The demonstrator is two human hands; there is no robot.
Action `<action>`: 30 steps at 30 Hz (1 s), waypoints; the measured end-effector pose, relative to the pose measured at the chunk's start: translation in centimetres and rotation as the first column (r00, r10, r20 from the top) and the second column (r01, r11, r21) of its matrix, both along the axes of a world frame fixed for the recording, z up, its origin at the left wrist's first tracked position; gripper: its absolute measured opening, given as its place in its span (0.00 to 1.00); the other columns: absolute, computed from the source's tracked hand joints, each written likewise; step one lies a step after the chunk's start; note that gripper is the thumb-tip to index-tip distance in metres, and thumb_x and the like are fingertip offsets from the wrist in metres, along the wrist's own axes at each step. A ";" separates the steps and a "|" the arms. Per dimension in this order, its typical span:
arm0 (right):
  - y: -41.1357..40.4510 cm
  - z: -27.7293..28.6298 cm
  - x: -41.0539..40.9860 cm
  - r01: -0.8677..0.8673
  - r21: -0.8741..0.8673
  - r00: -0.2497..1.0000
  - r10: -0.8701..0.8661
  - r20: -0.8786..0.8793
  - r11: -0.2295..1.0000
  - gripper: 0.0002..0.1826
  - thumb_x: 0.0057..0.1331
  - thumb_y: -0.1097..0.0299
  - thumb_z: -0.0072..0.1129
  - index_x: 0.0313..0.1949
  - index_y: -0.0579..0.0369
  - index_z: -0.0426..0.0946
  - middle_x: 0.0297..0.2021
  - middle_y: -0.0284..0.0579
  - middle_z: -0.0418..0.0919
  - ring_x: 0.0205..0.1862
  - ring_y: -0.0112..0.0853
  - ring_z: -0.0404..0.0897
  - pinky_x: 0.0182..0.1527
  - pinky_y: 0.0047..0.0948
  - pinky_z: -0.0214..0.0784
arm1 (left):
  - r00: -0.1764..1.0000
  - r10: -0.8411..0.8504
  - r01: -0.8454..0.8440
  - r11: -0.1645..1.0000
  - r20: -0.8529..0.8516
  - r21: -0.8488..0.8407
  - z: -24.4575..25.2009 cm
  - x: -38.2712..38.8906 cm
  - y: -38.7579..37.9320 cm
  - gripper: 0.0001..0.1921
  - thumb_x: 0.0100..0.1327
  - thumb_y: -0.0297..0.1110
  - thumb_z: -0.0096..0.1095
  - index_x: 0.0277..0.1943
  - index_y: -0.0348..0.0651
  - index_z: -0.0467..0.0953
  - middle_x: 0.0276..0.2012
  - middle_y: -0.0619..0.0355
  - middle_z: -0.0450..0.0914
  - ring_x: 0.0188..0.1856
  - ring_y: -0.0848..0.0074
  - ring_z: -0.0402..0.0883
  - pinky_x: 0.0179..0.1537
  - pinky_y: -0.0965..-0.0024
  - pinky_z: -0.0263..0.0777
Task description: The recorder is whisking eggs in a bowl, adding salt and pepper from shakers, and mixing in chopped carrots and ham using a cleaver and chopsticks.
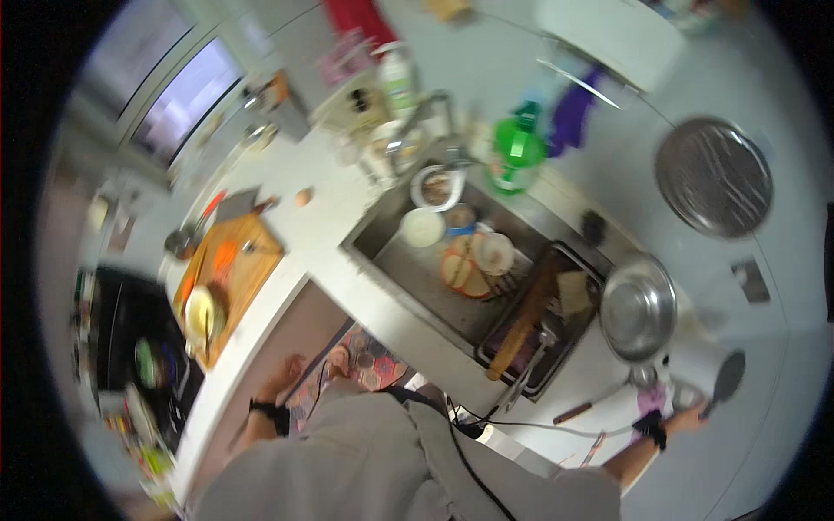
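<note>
My right hand, at the lower right, is closed around the handle of a dark slotted spatula, whose blade points up and away. Beside the spatula lie a white cylindrical container and a steel pot. My left hand hangs low beside my body, below the counter edge, blurred, with nothing visible in it. In front of me is a steel sink holding plates, bowls and a black tray with a wooden rolling pin across it.
A wooden cutting board with chopped orange food and a pale bowl rests on the left counter. Farther left is a black stove. Behind the sink stand a faucet and a green bottle. A round lid is at the right.
</note>
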State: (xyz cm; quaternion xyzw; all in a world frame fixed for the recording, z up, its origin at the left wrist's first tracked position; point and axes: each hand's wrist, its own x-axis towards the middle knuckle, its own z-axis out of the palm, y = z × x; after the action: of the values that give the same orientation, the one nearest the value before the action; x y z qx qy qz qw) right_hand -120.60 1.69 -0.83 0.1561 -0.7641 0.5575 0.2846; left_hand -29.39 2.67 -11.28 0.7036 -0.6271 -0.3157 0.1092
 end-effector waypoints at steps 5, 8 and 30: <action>1.4 9.7 3.2 -0.071 0.111 0.997 0.071 0.009 0.991 0.24 0.53 0.64 0.65 0.44 0.69 0.71 0.40 0.53 0.76 0.37 0.33 0.74 0.41 0.31 0.69 | 0.969 0.214 -0.225 0.971 0.123 0.081 6.1 -1.0 -2.4 0.12 0.57 0.30 0.47 0.43 0.42 0.74 0.34 0.44 0.79 0.37 0.52 0.77 0.38 0.59 0.71; 1.9 12.1 1.2 -0.205 0.035 0.938 0.207 -0.277 0.978 0.24 0.51 0.69 0.67 0.44 0.69 0.70 0.38 0.55 0.77 0.36 0.35 0.76 0.38 0.35 0.72 | 0.959 0.273 -0.272 0.962 0.073 -0.017 6.9 -0.2 -3.2 0.11 0.57 0.29 0.48 0.41 0.43 0.74 0.32 0.46 0.79 0.35 0.53 0.77 0.35 0.58 0.71; -18.7 19.1 93.7 -0.465 0.572 -0.477 0.736 0.481 -0.676 0.20 0.41 0.76 0.60 0.39 0.61 0.72 0.25 0.46 0.77 0.29 0.31 0.77 0.36 0.27 0.69 | 0.764 0.536 -0.645 0.623 -0.360 -0.441 13.5 23.1 9.6 0.08 0.54 0.18 0.51 0.37 0.34 0.75 0.30 0.52 0.77 0.29 0.69 0.77 0.32 0.74 0.70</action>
State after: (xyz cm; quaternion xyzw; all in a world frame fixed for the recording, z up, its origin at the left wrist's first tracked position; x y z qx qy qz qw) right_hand -26.93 -17.06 18.28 0.9042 -0.2933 0.1304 -0.2818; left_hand -6.28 12.23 2.27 0.7756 -0.4082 -0.1382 0.4613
